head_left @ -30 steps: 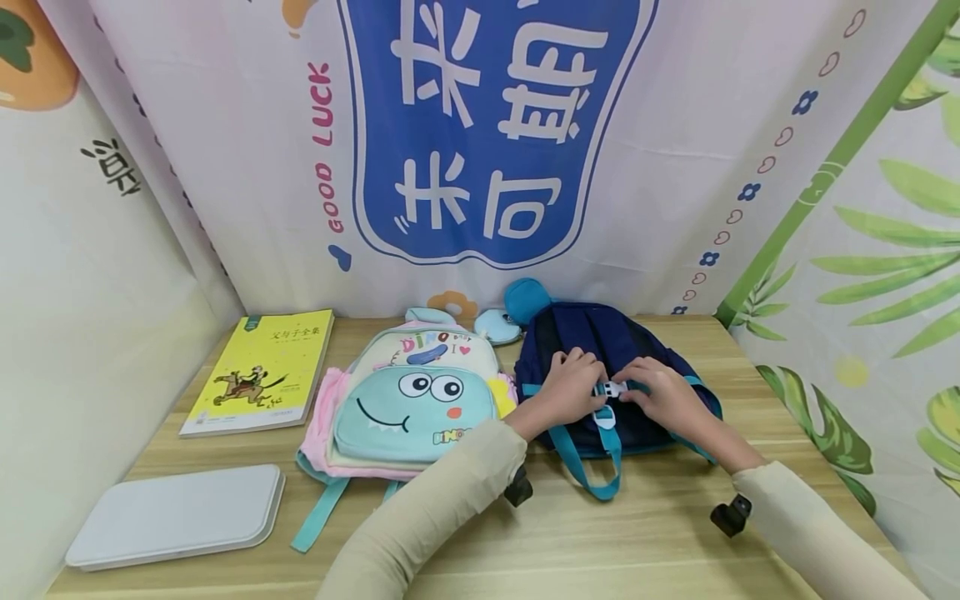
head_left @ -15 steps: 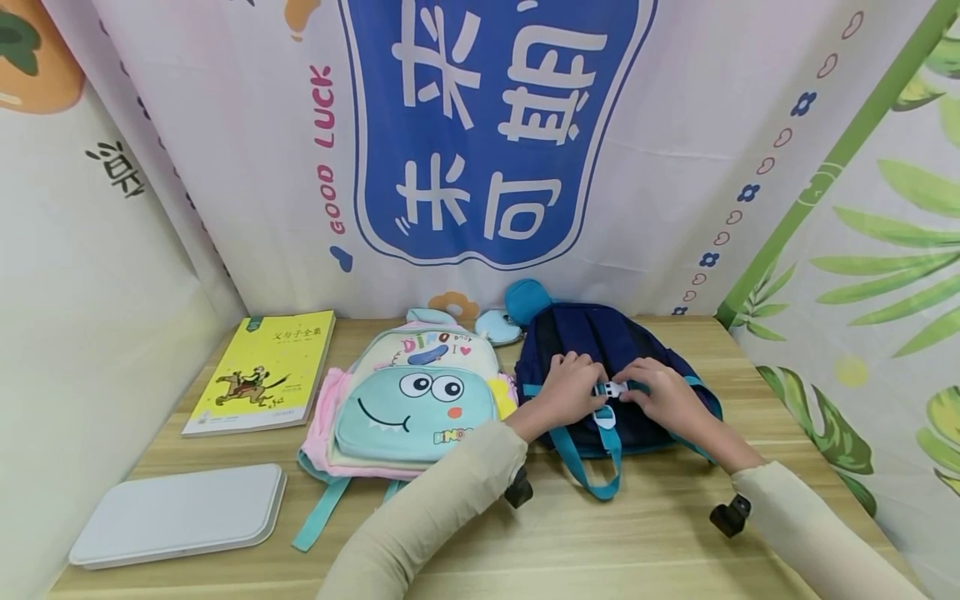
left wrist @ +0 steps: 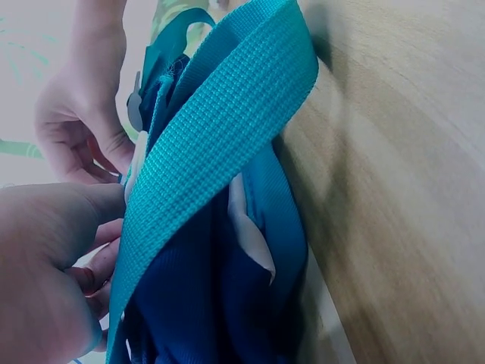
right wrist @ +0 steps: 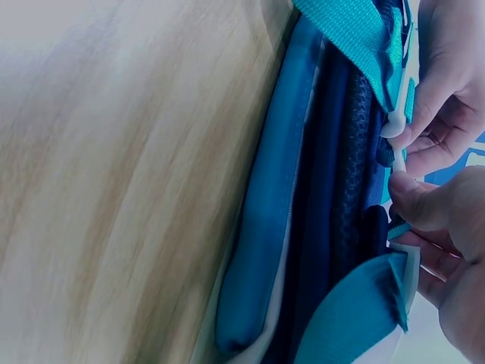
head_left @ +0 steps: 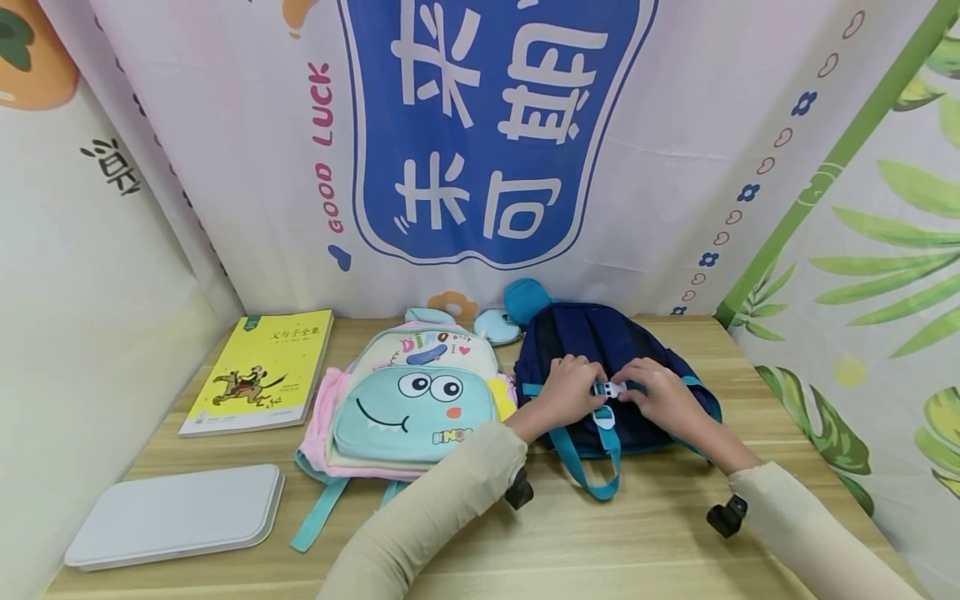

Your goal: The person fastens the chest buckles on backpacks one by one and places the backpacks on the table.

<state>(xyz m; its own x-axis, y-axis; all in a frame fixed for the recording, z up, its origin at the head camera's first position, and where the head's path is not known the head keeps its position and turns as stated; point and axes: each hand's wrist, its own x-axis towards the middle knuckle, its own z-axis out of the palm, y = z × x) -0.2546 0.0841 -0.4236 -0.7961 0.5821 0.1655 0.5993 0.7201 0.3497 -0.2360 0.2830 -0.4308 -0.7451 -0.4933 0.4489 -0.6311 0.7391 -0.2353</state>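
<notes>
A dark navy backpack (head_left: 622,333) with teal straps lies on the table, its strap side up. Over its middle, my left hand (head_left: 572,390) pinches one side of a white buckle (head_left: 614,389) on the teal chest strap. My right hand (head_left: 660,398) pinches the buckle's other side between thumb and fingers. The two halves sit in line with each other; I cannot tell whether they are fully latched. Below them hangs a teal strap loop (head_left: 592,475) with a white adjuster (head_left: 604,417). In the left wrist view, wide teal webbing (left wrist: 220,129) covers part of the buckle.
Left of the navy backpack lies a pastel dinosaur backpack (head_left: 412,417), its loose strap trailing forward. A yellow book (head_left: 262,367) and a white flat case (head_left: 180,512) lie farther left. Printed curtains (head_left: 480,283) close off the back and sides of the wooden table (head_left: 600,550).
Almost nothing differs. Both hands keep holding the buckle in the same place; the right forearm has shifted very slightly.
</notes>
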